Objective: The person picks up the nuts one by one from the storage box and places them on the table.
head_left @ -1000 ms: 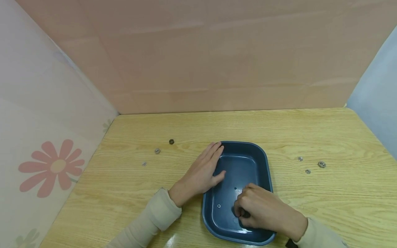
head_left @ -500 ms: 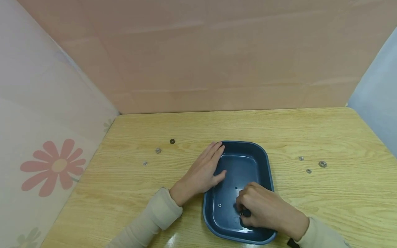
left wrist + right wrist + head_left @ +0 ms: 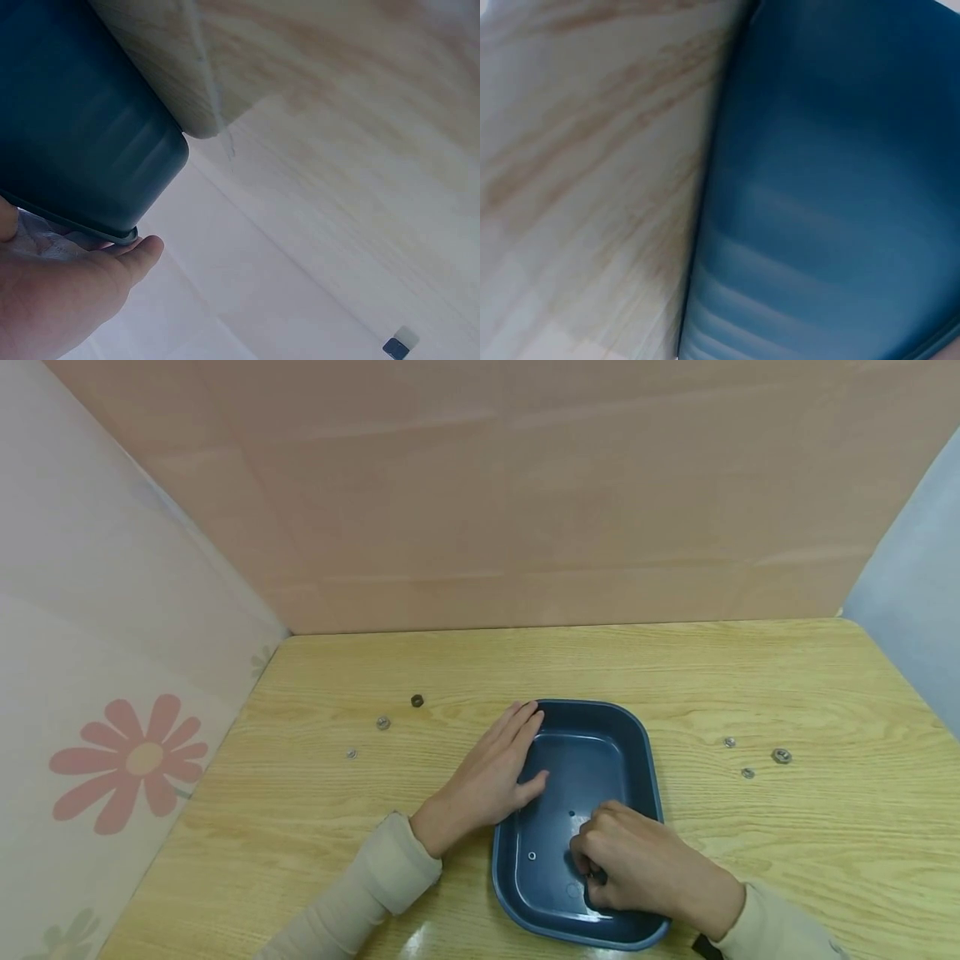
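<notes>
A dark blue rectangular tray [image 3: 581, 768] stands on the table, its far end pointing away from me. My left hand [image 3: 487, 777] rests along its left rim, fingers straight and thumb reaching inside; in the left wrist view the fingertips of that left hand [image 3: 75, 285] lie at the rim. Over the near right part of the tray floor, my right hand [image 3: 637, 864] has its fingers curled down around a small dark object [image 3: 597, 877], mostly hidden by them; I cannot tell its kind. A small silver ring-like nut [image 3: 532, 856] and a tiny dark piece [image 3: 572, 814] lie in the tray.
Left of the tray on the wood-grain table [image 3: 300, 827] lie a dark nut [image 3: 417, 701], a silver nut [image 3: 383, 723] and a smaller one. To its right are a larger nut [image 3: 782, 756] and two small ones. Behind stands a brown papered wall [image 3: 510, 502].
The right hand's fingers shift slightly around the small dark object, which shows less now than half a second ago. The left hand and tray stay in place.
</notes>
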A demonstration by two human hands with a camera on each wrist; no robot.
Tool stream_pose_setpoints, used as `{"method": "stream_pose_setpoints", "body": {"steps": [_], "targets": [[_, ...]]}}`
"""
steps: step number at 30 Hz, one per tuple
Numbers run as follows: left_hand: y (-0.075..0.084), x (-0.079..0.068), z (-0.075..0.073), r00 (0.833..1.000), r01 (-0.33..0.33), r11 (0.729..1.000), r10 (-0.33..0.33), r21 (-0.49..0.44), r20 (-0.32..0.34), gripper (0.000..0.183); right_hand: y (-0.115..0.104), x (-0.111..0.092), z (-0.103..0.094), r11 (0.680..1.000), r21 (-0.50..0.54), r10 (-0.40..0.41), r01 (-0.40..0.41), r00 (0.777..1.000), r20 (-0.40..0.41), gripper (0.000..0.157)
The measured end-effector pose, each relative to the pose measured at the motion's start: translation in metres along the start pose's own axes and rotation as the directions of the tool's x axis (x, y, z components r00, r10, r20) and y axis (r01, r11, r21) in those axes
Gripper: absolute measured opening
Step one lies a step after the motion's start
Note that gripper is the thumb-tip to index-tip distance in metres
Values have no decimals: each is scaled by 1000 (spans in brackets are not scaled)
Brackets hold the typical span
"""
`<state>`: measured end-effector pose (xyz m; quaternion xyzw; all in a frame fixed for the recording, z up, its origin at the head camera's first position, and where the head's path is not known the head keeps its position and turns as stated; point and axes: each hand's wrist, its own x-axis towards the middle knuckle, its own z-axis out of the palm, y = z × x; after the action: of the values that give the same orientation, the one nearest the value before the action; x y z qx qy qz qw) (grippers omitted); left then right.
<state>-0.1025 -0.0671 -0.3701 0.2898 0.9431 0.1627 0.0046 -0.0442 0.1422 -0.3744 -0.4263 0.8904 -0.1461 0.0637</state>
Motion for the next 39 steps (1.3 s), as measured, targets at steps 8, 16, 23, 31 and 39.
{"method": "stream_pose_setpoints", "body": {"steps": [8, 16, 23, 31, 39], "targets": [[0, -1, 0, 1000, 7, 1000, -7, -2, 11, 74, 0, -1, 0, 1000, 4, -4, 4, 1000, 2, 21], [0, -1, 0, 1000, 1, 1000, -1, 0, 3, 75, 1, -1, -2, 999, 46, -14, 15, 999, -34, 20], [-1, -2, 1, 1000, -8, 1000, 8, 3, 0, 75, 2, -3, -6, 989, 144, -2, 17, 995, -102, 21], [-1, -2, 1, 1000, -9, 1000, 9, -4, 1, 76, 6, -7, -15, 988, 153, 14, 27, 965, -262, 19], [-1, -1, 0, 1000, -11, 1000, 12, 24, -5, 76, 17, -14, -29, 995, 101, 39, 0, 921, -387, 20]]}}
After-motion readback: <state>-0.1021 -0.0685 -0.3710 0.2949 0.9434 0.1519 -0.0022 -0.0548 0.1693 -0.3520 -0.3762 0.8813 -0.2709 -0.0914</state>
